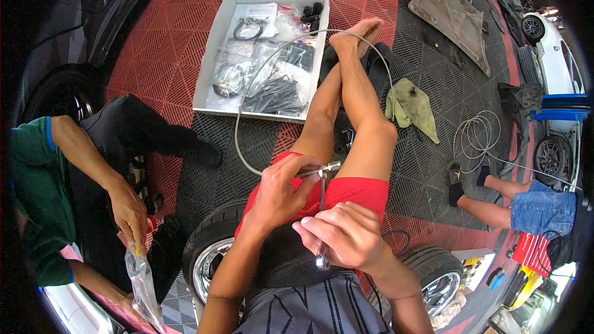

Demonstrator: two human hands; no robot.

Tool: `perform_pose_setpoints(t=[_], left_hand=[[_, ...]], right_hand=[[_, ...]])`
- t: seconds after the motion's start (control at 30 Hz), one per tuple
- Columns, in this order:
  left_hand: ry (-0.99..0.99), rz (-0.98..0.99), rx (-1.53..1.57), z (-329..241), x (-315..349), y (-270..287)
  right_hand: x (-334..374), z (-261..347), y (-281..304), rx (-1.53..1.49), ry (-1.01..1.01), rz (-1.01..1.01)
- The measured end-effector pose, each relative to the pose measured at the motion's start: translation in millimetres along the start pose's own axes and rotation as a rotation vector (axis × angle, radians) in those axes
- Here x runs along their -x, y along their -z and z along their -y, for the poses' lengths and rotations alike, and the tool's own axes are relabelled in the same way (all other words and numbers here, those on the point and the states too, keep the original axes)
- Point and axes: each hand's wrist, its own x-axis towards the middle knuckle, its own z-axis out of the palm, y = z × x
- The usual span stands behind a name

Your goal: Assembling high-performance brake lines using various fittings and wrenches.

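Holding a grey hose (237,127) in a left hand (281,192) pinch, fitting (334,166) pointing right above red shorts (365,195), right hand (349,232) wrapped round a wrench (322,196) running lengthwise away from the body, white box (207,65) of bagged parts (247,55) ahead, red tiles (148,43) stretching past its left edge.

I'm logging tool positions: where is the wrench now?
In the head view, slightly below and right of centre, the wrench is in the person's right hand, its upper end at the silver fitting by the left hand.
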Motion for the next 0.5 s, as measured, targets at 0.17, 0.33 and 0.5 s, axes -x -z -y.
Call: perform_pose_setpoints(t=[0.17, 0.33, 0.5], left_hand=[[-0.046, 0.078, -0.103, 2, -8, 4], [-0.024, 0.091, -0.209, 1, -8, 3], [0.03, 0.087, -0.155, 0, -6, 1]], right_hand=[[-1, -6, 3, -0.024, 0.0, 0.005], [3, -8, 0, -0.034, -0.014, 0.016], [10, -10, 2, -0.022, -0.045, 0.0]])
